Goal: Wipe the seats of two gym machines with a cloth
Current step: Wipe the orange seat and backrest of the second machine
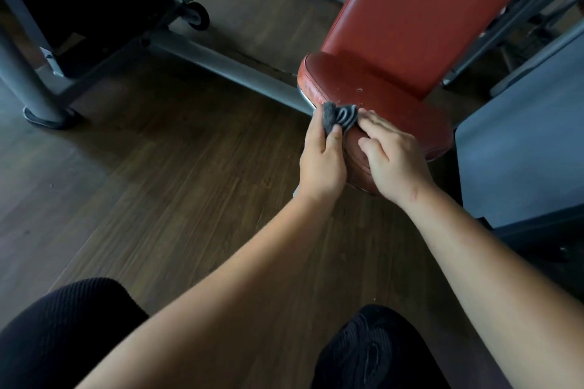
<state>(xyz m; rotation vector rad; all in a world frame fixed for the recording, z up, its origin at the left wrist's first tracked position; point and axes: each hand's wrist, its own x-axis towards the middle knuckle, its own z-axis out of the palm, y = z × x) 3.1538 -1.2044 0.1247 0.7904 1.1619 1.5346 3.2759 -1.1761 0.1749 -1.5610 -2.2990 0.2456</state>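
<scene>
A worn red padded seat [373, 95] with a red backrest [420, 9] stands at the upper right. A small grey striped cloth [339, 117] lies bunched on the seat's near left edge. My left hand [322, 161] pinches the cloth between thumb and fingers. My right hand [392, 155] rests on the seat's front edge, its fingertips touching the cloth's right side.
Grey steel frame tubes [221, 63] of another machine run across the wood floor [158, 183] to the left, with a small wheel [197, 16] and a foot [47, 117]. A grey panel [521, 151] stands close on the right. My knees in black fill the bottom.
</scene>
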